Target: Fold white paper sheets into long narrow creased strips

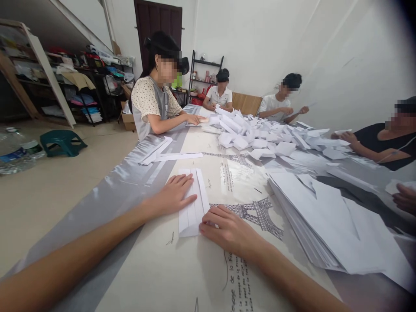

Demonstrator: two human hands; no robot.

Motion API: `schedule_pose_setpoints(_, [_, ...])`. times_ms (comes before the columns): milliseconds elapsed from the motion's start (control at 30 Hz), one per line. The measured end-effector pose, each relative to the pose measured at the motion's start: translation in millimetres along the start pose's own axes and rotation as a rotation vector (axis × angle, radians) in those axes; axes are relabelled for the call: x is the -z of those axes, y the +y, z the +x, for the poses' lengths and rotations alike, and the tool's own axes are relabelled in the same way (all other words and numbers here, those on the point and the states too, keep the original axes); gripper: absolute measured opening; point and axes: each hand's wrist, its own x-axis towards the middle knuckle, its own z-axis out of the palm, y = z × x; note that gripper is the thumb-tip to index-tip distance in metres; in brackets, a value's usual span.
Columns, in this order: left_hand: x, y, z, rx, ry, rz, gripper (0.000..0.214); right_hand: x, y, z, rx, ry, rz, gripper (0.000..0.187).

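A white paper envelope (194, 219), long and partly folded, with creases along its length and a raised flap on its right side, lies on the printed tablecloth in front of me. My left hand (175, 195) rests flat on its upper left part, fingers stretched across the paper. At the lower right corner, my right hand (224, 225) has its fingers curled, thumb and forefinger pinching the edge. Beyond the envelope are two folded paper strips (177, 157) on the table. To the right is a thick stack of white paper sheets (328, 221).
A big heap of folded white papers (256, 134) covers the table's far middle. A co-worker in a grey vest (159, 99) works at the left edge; several others sit at the far end and right. A green stool (63, 143) and water bottles (16, 151) stand on the floor.
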Motion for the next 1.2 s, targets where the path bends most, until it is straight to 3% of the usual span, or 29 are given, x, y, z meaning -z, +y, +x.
schedule_pose_setpoints(233, [-3.8,-2,-1,0.0,0.003,0.0,0.066,14,-28,-2,-0.023,-0.151,-0.109,0.025])
schedule_pose_setpoints(400, [-2.1,-1,-1,0.011,-0.003,-0.009,0.065,7,-46,-9,-0.022,-0.124,-0.241,0.039])
schedule_pose_setpoints(1200, [4.4,2,1,0.016,-0.044,0.002,0.062,17,-34,-15,0.054,-0.193,-0.167,0.043])
